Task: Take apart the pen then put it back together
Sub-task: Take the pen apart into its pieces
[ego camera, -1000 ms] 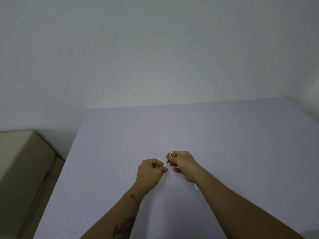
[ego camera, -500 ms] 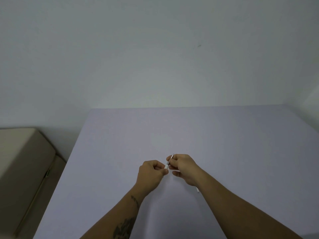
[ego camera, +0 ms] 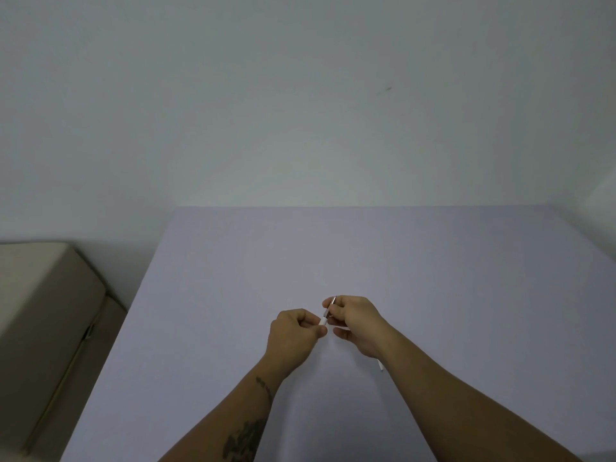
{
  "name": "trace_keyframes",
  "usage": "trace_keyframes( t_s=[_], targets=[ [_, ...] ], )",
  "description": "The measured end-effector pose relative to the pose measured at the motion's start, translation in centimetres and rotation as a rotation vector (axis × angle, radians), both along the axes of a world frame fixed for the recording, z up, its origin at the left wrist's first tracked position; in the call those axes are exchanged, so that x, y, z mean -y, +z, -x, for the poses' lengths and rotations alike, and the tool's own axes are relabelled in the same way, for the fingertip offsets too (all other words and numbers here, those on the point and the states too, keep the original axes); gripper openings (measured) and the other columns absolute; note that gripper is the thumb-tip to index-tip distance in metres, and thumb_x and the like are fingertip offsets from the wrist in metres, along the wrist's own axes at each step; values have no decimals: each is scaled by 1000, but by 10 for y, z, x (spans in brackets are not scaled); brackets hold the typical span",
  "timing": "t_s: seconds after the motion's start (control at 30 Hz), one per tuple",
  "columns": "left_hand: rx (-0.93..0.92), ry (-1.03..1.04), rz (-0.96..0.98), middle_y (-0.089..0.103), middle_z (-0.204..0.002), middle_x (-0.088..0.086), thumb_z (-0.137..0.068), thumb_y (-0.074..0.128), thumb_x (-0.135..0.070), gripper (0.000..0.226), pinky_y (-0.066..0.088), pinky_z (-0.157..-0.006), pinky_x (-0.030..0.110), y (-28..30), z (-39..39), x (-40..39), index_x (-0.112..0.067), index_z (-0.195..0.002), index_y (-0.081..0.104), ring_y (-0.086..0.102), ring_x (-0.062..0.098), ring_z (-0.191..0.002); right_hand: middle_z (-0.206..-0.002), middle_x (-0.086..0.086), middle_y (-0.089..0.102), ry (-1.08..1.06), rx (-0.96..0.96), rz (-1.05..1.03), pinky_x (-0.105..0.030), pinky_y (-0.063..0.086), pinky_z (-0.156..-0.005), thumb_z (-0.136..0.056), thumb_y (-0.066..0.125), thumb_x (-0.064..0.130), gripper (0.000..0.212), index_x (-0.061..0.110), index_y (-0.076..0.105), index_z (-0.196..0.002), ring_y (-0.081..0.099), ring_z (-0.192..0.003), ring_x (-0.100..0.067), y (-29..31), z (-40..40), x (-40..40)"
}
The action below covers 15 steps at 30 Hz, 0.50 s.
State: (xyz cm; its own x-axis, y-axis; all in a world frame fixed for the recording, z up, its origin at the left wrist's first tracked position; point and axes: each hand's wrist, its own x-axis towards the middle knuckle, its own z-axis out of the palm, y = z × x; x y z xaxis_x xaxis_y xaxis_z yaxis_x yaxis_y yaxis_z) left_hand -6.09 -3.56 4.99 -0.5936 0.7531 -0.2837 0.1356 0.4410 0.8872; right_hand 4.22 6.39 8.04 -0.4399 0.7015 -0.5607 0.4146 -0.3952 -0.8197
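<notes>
From the head view, both hands meet over the near middle of the lavender table (ego camera: 433, 261), lifted clear of it or nearly so. The left hand (ego camera: 293, 331) is curled into a loose fist, thumb and forefinger pinching the white end of the pen (ego camera: 326, 315). The right hand (ego camera: 355, 320) pinches the pen's slim metal end between thumb and forefinger, its lower fingers hanging loose. The pen runs slantwise between the two grips, tilted up and away. A thin white piece (ego camera: 380, 365) peeks out beside the right wrist; it may be a pen part, but whether it lies on the table or is held I cannot tell. This looks like twisting or pulling two sections at their joint, though which way is unclear. To do it well, keep both pinches close to the seam, turn along the pen's own axis rather than bending it, and work low over the table so any spring or small piece that slips stays in reach. A beige box (ego camera: 43, 315) stands off to the left.
</notes>
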Motion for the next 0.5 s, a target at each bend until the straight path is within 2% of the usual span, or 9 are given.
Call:
trace_keyframes(
  t_s=[0.1,0.2,0.3,0.5],
  targets=[
    [7,9,-5,71,-71,-3,-79,76,-18,4,54,-63,25,-1,1,-1,-20,-77,74,68,13,-69,-101,-8,71,18,-29,1,-30,55,-72,-95,54,6,23,17,74,-99,65,-90,-19,2,-1,0],
    [8,15,-11,72,-74,-1,-79,76,-19,2,54,-65,25,-2,1,-2,-18,-80,74,69,14,-71,-99,-6,69,40,-25,-1,-31,52,-71,-93,61,14,16,17,69,-106,65,-89,-19,1,-1,1],
    [11,17,-12,72,-73,-2,-79,76,-19,3,53,-63,24,-1,1,-3,-17,-80,74,68,13,-70,-96,-5,69,23,-4,-17,-31,51,-71,-94,62,24,11,15,68,-94,65,-87,-18,-2,1,1],
    [11,16,-3,72,-74,0,-79,76,-17,2,51,-62,22,-1,3,-4,-18,-79,74,68,16,-71,-104,-8,70,11,28,-43,-28,53,-68,-96,56,12,18,14,74,-96,64,-89,-17,0,3,-3]
  ],
)
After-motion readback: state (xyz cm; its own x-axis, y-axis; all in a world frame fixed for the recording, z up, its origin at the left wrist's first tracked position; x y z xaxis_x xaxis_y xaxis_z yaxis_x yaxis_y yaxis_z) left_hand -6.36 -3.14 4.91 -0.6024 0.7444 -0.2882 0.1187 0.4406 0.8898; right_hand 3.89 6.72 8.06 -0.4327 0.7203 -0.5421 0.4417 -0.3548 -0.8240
